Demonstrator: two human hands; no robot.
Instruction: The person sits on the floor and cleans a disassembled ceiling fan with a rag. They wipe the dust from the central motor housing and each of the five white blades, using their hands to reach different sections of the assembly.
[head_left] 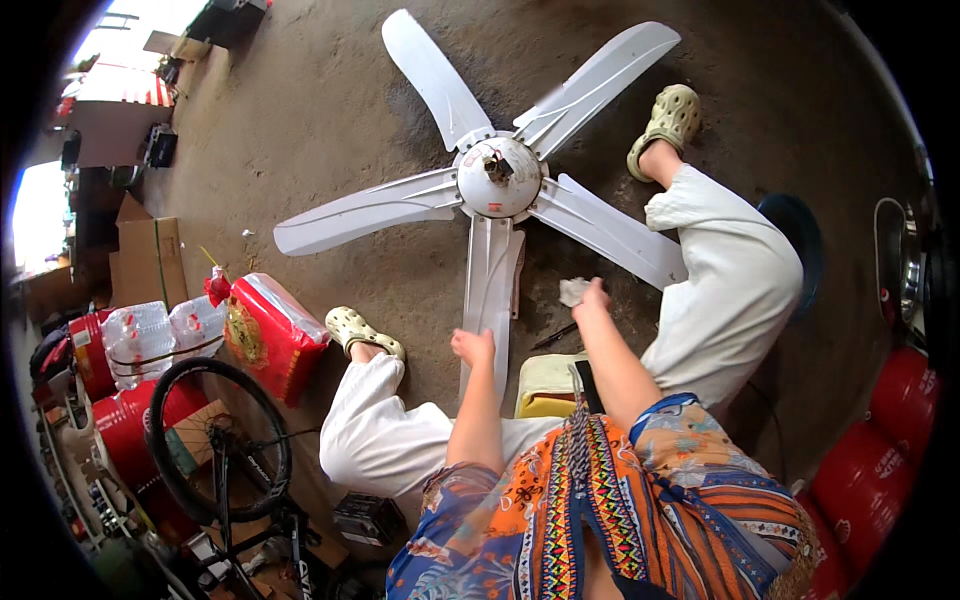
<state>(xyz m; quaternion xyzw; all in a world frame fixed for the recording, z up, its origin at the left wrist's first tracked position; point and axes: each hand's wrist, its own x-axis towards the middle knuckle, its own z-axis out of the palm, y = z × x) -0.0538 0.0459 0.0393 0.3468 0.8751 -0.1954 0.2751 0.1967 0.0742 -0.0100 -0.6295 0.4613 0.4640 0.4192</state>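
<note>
A white ceiling fan with five blades lies on the floor, its round hub (497, 178) showing an opening with wires in the middle. One blade (490, 275) points toward me. My left hand (473, 347) is closed over the left edge of this near blade; whether its fingers grip the edge is hidden. In my right hand (597, 296) is a crumpled whitish cloth (573, 291), pinched just right of the same blade and apart from it. Below that hand, a thin dark tool (555, 336) lies on the floor beside a pale yellow padded seat (545, 383).
My legs spread around the fan, with green clogs (365, 333) on my feet. On the left are a red bag (275, 335), wrapped plastic bottles (140, 343), a cardboard box (150, 260) and a bicycle wheel (160, 440). Red drums (865, 485) stand at the lower right.
</note>
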